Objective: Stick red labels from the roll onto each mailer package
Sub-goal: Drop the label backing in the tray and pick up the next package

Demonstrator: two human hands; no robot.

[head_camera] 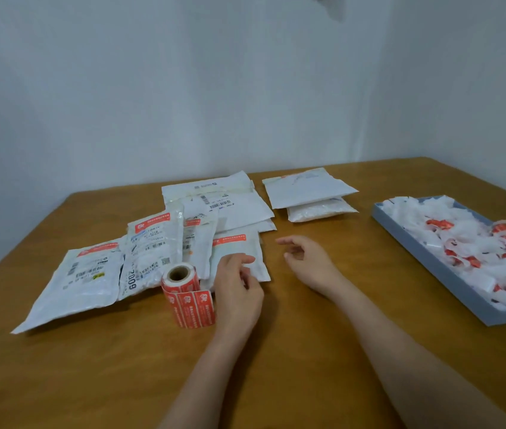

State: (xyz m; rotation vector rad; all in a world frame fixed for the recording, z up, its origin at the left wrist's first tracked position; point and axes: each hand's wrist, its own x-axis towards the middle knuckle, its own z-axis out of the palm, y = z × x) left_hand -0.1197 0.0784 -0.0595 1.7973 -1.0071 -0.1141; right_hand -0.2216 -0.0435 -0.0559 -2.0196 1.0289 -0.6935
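Head view: wooden worktop (122, 366), pale wall. Label roll (183, 286) stands front of the mailer pile (214, 218). My left hand (239, 292) rests beside the roll, grip loose, empty; right hand (307, 261) open, hovering. Labels look thin, floppy, so I'd pinch a corner.

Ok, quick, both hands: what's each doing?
Left hand: beside the label roll, fingers loosely curled, grip cannot be told.
Right hand: open, holding nothing.

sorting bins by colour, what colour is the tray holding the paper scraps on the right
Grey-blue, seen best in the head view: the tray at the table's right side.
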